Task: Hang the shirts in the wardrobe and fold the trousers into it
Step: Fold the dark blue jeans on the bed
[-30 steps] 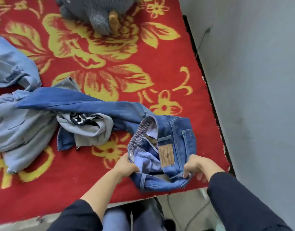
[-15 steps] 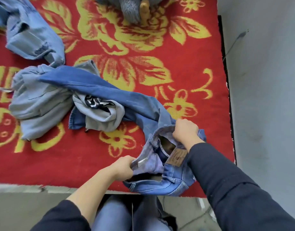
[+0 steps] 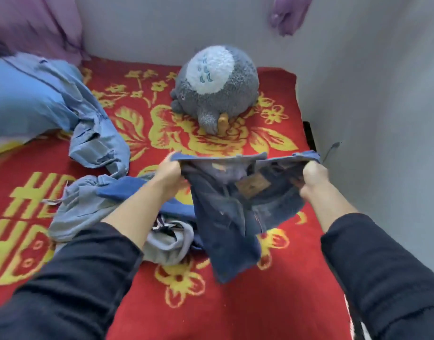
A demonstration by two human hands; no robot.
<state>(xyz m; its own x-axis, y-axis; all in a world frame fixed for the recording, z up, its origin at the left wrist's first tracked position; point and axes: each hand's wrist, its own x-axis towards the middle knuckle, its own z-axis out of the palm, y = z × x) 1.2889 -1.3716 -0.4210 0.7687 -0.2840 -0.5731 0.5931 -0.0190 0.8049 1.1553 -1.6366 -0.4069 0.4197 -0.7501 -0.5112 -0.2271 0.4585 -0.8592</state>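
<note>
Dark blue jeans (image 3: 225, 217) hang in the air above the bed, stretched out by the waistband. My left hand (image 3: 168, 174) grips the left end of the waistband and my right hand (image 3: 311, 180) grips the right end. A brown leather patch shows near the waist. The legs trail down to the left onto a heap of clothes. That heap holds pale blue trousers (image 3: 81, 207) and a grey garment (image 3: 169, 244) with a black-and-white print. Another pale denim piece (image 3: 98, 146) lies further back on the left.
A red blanket (image 3: 211, 303) with yellow flowers covers the bed. A grey plush toy (image 3: 214, 84) sits at the back. A blue pillow (image 3: 22, 99) lies at the left. Grey walls close in at the back and right, with purple cloth (image 3: 288, 13) hanging above.
Both hands have lifted the jeans off the blanket and pulled the waistband wide apart. My view has tilted up, so the plush toy and back wall now show.
</note>
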